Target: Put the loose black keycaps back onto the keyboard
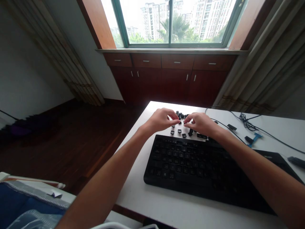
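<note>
My left hand (164,119) reaches over the far side of the white table, thumb and forefinger closed on a small black keycap (180,122). Facing it, my right hand (200,122) pinches what looks like another dark keycap; most of it is hidden by the fingers. Just behind the fingertips lies a pile of black keycaps (181,114). Several loose keycaps (179,130) are scattered below my hands. In front of them rests a black keyboard (181,162), with my right forearm crossing above its right part.
On the right of the white table (152,198) lie a bundled black cable (246,122), a blue tool (256,139) and a dark brush-like object (296,161). A chair with blue fabric (21,205) stands at lower left. Wooden cabinets (176,84) line the window wall.
</note>
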`<state>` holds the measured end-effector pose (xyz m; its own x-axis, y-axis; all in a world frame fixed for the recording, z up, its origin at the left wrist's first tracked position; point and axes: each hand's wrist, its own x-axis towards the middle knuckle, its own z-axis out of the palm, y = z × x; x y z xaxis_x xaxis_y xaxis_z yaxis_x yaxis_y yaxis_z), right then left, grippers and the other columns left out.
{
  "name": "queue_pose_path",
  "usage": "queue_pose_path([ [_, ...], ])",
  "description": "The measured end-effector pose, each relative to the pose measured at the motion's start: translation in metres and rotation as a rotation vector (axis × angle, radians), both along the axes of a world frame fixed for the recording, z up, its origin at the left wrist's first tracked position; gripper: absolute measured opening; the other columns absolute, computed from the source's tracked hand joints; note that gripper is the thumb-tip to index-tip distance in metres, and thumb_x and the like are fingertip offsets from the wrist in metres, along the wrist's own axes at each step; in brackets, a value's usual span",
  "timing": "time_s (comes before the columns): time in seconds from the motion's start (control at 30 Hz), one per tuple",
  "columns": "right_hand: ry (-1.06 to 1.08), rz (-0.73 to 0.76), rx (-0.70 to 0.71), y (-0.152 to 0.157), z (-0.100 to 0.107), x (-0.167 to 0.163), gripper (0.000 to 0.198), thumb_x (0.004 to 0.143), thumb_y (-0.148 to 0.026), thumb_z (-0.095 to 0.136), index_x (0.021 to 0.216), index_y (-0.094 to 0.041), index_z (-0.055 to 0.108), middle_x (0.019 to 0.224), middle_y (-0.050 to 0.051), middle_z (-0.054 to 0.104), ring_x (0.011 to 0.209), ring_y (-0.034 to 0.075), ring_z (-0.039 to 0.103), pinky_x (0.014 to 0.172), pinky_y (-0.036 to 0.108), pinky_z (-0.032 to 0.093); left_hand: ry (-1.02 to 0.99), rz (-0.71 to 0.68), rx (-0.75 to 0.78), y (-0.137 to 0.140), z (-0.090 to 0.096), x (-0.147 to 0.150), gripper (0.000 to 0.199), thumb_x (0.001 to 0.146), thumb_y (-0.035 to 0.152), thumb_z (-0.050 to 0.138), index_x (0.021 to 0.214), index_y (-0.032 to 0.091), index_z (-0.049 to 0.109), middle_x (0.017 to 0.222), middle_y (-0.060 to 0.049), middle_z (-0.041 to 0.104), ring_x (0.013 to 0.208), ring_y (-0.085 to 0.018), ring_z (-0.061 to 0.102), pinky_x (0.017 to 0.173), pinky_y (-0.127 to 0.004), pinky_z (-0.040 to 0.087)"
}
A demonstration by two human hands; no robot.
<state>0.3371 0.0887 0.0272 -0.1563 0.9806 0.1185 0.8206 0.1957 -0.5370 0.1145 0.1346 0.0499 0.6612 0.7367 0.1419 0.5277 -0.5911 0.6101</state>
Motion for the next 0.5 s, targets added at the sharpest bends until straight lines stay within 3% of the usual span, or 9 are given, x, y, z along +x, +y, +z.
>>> queue_pose_path([
  [0.1,0.210,-0.047,-0.038,-0.009,0.004,0.009,0.025,0.078,-0.044,0.074,0.092,-0.023,0.075,0.087,0.004,0.072,0.080,0.020,0.063,0.071,0.032,0.047,0.084,-0.004,0.054,0.012,0.008,0.020,0.025,0.081,0.037,0.072,0.098,0.020,0.076,0.099,-0.005,0.076,0.084,-0.017,0.069,0.069,-0.024,0.051],
  [0.27,0.685,-0.072,-0.201,-0.019,0.016,0.029,0.044,0.084,-0.051,0.068,0.118,-0.022,0.067,0.106,0.008,0.072,0.085,0.018,0.066,0.072,0.031,0.054,0.299,0.013,0.095,0.022,0.013,0.054,0.026,0.069,0.023,0.077,0.095,0.019,0.078,0.094,-0.008,0.076,0.084,-0.022,0.069,0.074,-0.027,0.051],
  [0.5,1.139,-0.120,-0.387,-0.029,0.032,0.039,0.024,0.089,-0.029,0.063,0.111,-0.021,0.071,0.100,0.006,0.068,0.081,0.011,0.063,0.072,0.022,0.057,0.426,-0.013,0.117,0.020,-0.002,0.072,0.025,0.068,0.012,0.070,0.092,0.017,0.079,0.088,-0.011,0.075,0.080,-0.023,0.068,0.075,-0.030,0.051],
])
